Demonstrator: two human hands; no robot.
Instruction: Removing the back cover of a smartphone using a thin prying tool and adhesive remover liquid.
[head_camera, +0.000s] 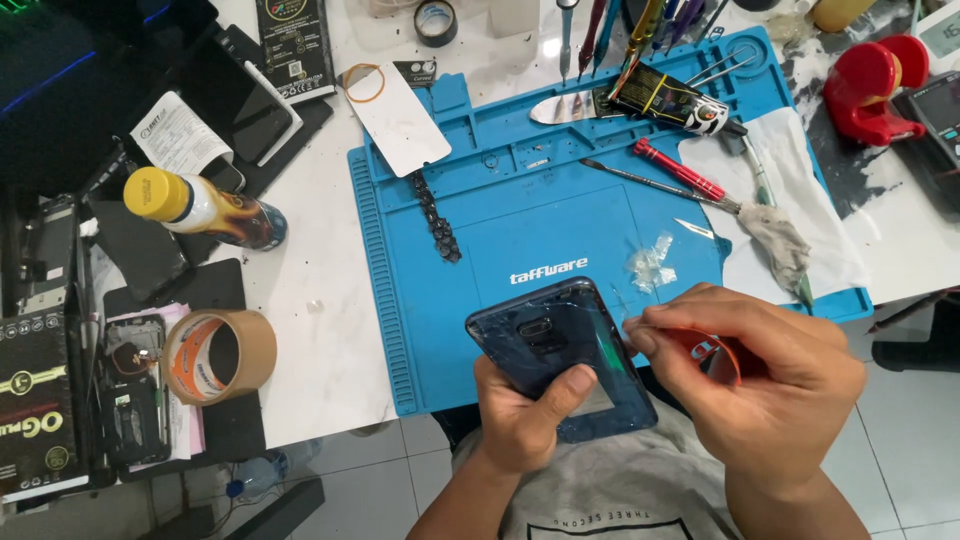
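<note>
here, blue work mat (520, 215) on cluttered white table (320, 330), tiled floor (910, 430), left hand (530, 415) gripping phone (560, 350)

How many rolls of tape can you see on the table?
2: a wide brown packing tape roll at the table's left front edge, and a small black tape roll at the top, behind the blue mat. Clutter may hide others.

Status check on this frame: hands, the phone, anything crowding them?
Left hand grips dark blue phone, back up. Right hand pinches at its right edge, red item in palm. Blue mat beyond, crumpled plastic close by.
</note>
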